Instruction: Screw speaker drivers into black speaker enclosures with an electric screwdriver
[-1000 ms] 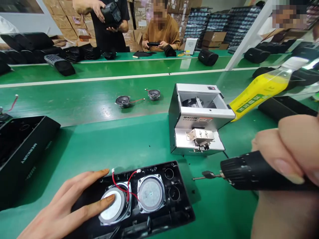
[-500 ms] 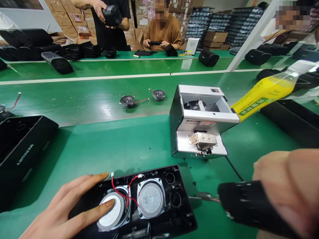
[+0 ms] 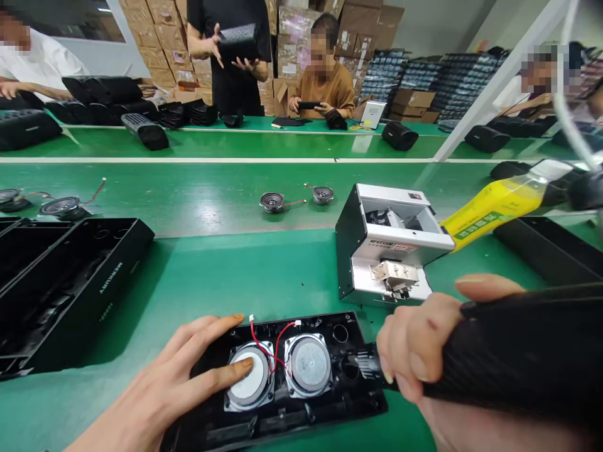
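A shallow black speaker housing (image 3: 282,422) lies with its inside up in front of me. Two round speaker drivers sit in it: a left driver (image 3: 249,384) and a right driver (image 3: 309,365), with red wires (image 3: 277,351) ending in white plugs. My left hand (image 3: 181,370) rests on the housing, fingers spread, the index finger pressing on the left driver. Wrapped round a black electric screwdriver (image 3: 522,351), my right hand (image 3: 419,342) is over the housing's right end. The screwdriver's tip is blurred near a round opening there.
Behind the housing stands a screw feeder (image 3: 400,251), a yellow bottle (image 3: 499,204) beside it. Black MERKURY housings (image 3: 113,282) stand at the left. Loose drivers (image 3: 272,202) lie on the green belt. Across it, people handle black speakers (image 3: 240,41).
My right hand and the screwdriver have moved left, from beside the housing to over its right end. My left hand stays on the left driver. The view has shifted.
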The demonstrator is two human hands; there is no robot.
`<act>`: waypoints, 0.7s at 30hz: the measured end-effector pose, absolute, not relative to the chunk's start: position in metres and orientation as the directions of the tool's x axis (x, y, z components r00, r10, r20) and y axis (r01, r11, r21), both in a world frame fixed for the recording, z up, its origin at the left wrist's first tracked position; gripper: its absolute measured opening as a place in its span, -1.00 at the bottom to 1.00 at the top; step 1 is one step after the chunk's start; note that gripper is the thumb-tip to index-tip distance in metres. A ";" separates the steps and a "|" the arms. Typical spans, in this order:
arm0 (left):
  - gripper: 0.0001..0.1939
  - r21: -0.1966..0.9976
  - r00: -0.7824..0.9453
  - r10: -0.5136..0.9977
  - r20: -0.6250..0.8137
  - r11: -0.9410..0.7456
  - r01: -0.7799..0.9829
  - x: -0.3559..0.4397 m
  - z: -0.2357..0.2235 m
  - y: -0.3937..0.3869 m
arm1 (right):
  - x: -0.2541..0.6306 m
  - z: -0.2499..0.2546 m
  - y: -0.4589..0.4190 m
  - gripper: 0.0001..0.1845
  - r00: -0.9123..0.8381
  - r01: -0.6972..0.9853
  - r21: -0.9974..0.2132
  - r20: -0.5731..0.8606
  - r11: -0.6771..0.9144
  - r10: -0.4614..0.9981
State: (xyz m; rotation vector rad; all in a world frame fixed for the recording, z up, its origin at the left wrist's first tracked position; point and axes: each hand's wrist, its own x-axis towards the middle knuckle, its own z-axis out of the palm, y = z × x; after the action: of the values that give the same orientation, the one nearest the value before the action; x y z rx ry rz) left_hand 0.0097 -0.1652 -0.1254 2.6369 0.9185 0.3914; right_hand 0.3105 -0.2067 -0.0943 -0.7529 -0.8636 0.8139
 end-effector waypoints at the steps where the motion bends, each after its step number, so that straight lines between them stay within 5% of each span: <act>1: -0.44 0.392 0.759 0.635 0.147 -0.742 0.544 0.008 -0.125 -0.164 | 0.312 -0.099 -0.208 -0.64 0.380 -0.311 -0.814 0.367 0.490 0.849; 6: -0.35 0.348 0.815 0.577 0.053 -0.776 0.526 -0.001 -0.120 -0.158 | 0.314 -0.116 -0.215 -0.39 0.366 -0.344 -0.823 0.326 0.452 0.872; 10: -0.23 0.295 0.846 0.532 0.022 -0.812 0.503 -0.004 -0.116 -0.156 | 0.312 -0.115 -0.218 -0.37 0.396 -0.353 -0.830 0.286 0.432 0.872; 21: -0.41 0.364 0.792 0.607 0.068 -0.754 0.547 -0.003 -0.124 -0.163 | 0.298 -0.117 -0.217 -0.27 0.372 -0.356 -0.852 0.247 0.383 0.895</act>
State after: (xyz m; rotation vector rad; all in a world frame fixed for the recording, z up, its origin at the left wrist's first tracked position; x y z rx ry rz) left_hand -0.0027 -0.1633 -0.1240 2.6557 0.8814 0.2603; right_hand 0.2982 -0.2174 -0.1173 -0.7955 -0.8121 0.9202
